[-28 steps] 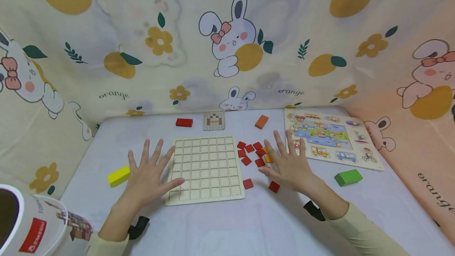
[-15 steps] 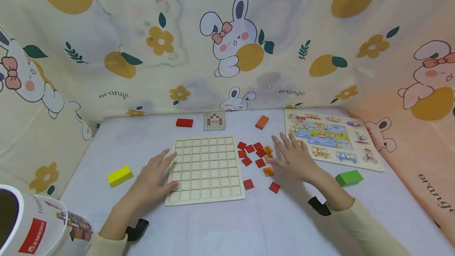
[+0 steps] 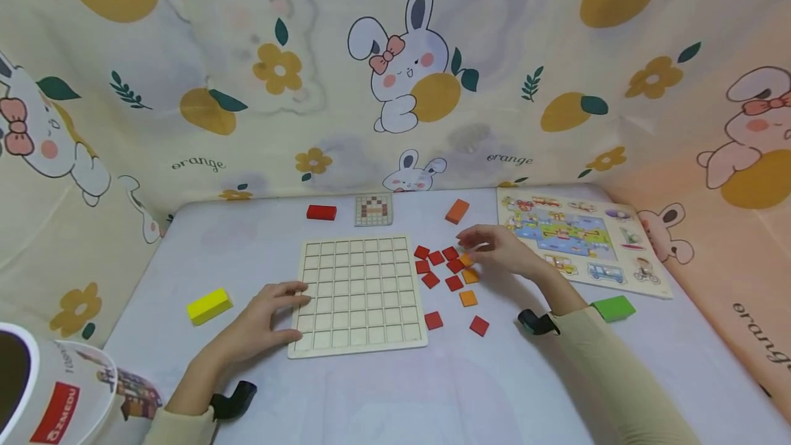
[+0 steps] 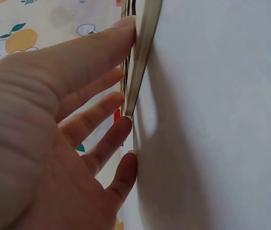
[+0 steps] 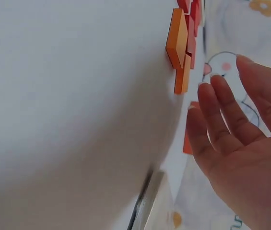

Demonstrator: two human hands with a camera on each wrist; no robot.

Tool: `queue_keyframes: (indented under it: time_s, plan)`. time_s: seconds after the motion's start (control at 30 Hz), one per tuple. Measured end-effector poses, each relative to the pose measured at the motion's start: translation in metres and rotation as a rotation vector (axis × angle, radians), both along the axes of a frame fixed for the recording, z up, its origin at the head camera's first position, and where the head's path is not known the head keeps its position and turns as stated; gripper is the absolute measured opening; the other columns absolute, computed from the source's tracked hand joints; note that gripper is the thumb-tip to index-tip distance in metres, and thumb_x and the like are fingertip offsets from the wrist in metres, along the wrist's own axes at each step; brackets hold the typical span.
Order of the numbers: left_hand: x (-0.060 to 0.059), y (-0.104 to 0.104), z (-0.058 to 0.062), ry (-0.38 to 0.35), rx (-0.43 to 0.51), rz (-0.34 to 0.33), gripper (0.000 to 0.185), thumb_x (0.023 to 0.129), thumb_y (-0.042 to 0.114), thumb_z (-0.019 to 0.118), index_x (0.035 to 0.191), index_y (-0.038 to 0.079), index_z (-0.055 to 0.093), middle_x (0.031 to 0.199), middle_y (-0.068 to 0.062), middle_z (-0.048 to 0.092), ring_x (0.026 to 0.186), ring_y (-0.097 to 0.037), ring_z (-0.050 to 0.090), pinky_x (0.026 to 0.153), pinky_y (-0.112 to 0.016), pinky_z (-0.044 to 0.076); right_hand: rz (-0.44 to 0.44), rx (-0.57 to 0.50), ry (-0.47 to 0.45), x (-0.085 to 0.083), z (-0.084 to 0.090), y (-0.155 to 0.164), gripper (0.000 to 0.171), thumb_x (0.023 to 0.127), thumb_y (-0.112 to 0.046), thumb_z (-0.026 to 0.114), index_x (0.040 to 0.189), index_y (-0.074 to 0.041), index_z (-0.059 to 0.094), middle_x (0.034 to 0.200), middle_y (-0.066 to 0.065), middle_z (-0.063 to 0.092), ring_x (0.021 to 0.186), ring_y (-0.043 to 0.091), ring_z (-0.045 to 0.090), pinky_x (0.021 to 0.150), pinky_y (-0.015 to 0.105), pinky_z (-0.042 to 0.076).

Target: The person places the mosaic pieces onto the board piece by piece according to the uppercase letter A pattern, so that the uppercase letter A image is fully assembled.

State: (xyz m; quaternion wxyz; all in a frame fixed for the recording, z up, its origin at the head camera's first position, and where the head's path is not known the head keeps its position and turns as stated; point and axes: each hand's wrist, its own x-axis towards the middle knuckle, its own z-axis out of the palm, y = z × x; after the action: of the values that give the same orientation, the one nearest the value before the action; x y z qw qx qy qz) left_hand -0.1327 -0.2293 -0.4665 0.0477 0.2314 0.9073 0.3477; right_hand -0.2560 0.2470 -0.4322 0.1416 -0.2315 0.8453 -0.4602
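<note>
Grid board (image 3: 357, 296) at frame centre, all cells bare, nothing placed yet. Left hand (image 3: 262, 320) rests flat on its left edge, fingers loose. Right hand (image 3: 497, 250) reaches over the red and orange tiles (image 3: 446, 268) right of the board, fingers relaxed, holding nothing. Pattern card (image 3: 373, 211) behind; picture puzzle (image 3: 577, 240) right; coloured blocks scattered on desk (image 3: 395, 390), none blocking.

Pale wood grid board (image 3: 357, 294) w/ empty squares; red & orange tiles (image 3: 446, 268); yellow block (image 3: 209, 305); green block (image 3: 613, 307); white worktop (image 3: 395, 390); cream bunny-&-orange print cloth (image 3: 395, 74).
</note>
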Motion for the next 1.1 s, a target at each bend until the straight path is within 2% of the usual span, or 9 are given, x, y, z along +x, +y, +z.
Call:
queue_keyframes:
  time_s: [0.17, 0.3, 0.4, 0.57, 0.77, 0.93, 1.1]
  plan:
    - [0.001, -0.002, -0.002, 0.004, 0.013, -0.012, 0.054, 0.078, 0.017, 0.085, 0.128, 0.007, 0.066, 0.149, -0.01, 0.046, 0.136, -0.036, 0.039, 0.108, -0.059, 0.035, 0.015, 0.051, 0.007, -0.016, -0.006, -0.018, 0.033, 0.09, 0.005, 0.064, 0.122, 0.003, 0.063, 0.119, 0.019, 0.064, 0.109, 0.033, 0.055, 0.096, 0.045, 0.048]
    - [0.001, -0.002, -0.002, 0.007, 0.02, -0.016, 0.053, 0.079, 0.017, 0.085, 0.128, 0.007, 0.066, 0.148, -0.011, 0.046, 0.137, -0.036, 0.038, 0.108, -0.061, 0.033, 0.02, 0.105, -0.012, -0.024, -0.01, -0.028, 0.03, 0.09, 0.005, 0.065, 0.12, 0.001, 0.065, 0.116, 0.016, 0.063, 0.104, 0.03, 0.054, 0.091, 0.035, 0.049]
    - [0.001, -0.002, -0.003, 0.005, 0.025, -0.021, 0.053, 0.079, 0.017, 0.084, 0.128, 0.006, 0.066, 0.149, -0.011, 0.046, 0.136, -0.036, 0.037, 0.108, -0.062, 0.033, 0.036, 0.128, -0.013, -0.027, -0.012, -0.032, 0.029, 0.089, 0.006, 0.066, 0.117, 0.0, 0.067, 0.111, 0.015, 0.063, 0.099, 0.029, 0.053, 0.085, 0.03, 0.048]
    - [0.001, -0.002, -0.003, -0.003, 0.021, -0.017, 0.053, 0.079, 0.019, 0.084, 0.128, 0.008, 0.066, 0.152, -0.009, 0.045, 0.135, -0.034, 0.038, 0.107, -0.061, 0.034, 0.058, 0.145, 0.001, -0.027, -0.01, -0.034, 0.025, 0.089, 0.006, 0.067, 0.113, 0.0, 0.068, 0.101, 0.013, 0.062, 0.093, 0.027, 0.051, 0.079, 0.029, 0.046]
    - [-0.001, -0.001, -0.004, -0.024, 0.024, 0.004, 0.051, 0.079, 0.022, 0.085, 0.127, 0.012, 0.068, 0.148, -0.008, 0.047, 0.136, -0.035, 0.037, 0.108, -0.062, 0.033, 0.006, 0.127, 0.032, -0.03, -0.002, -0.041, 0.019, 0.089, 0.007, 0.066, 0.106, 0.002, 0.069, 0.097, 0.014, 0.064, 0.086, 0.027, 0.053, 0.075, 0.028, 0.047]
    - [0.0, -0.003, -0.005, -0.056, 0.057, 0.013, 0.042, 0.079, 0.019, 0.085, 0.119, 0.016, 0.071, 0.141, -0.007, 0.049, 0.135, -0.036, 0.036, 0.109, -0.062, 0.033, 0.034, 0.047, 0.043, -0.036, 0.006, -0.077, 0.024, 0.091, 0.006, 0.062, 0.114, 0.004, 0.068, 0.1, 0.015, 0.063, 0.086, 0.028, 0.056, 0.073, 0.031, 0.049]
    - [0.0, -0.002, -0.006, -0.061, 0.071, 0.011, 0.035, 0.079, 0.018, 0.085, 0.112, 0.021, 0.072, 0.135, -0.003, 0.052, 0.132, -0.033, 0.037, 0.109, -0.06, 0.034, 0.081, -0.018, 0.003, -0.043, 0.002, -0.13, 0.023, 0.093, 0.005, 0.061, 0.114, 0.004, 0.069, 0.099, 0.013, 0.061, 0.08, 0.024, 0.057, 0.065, 0.029, 0.052]
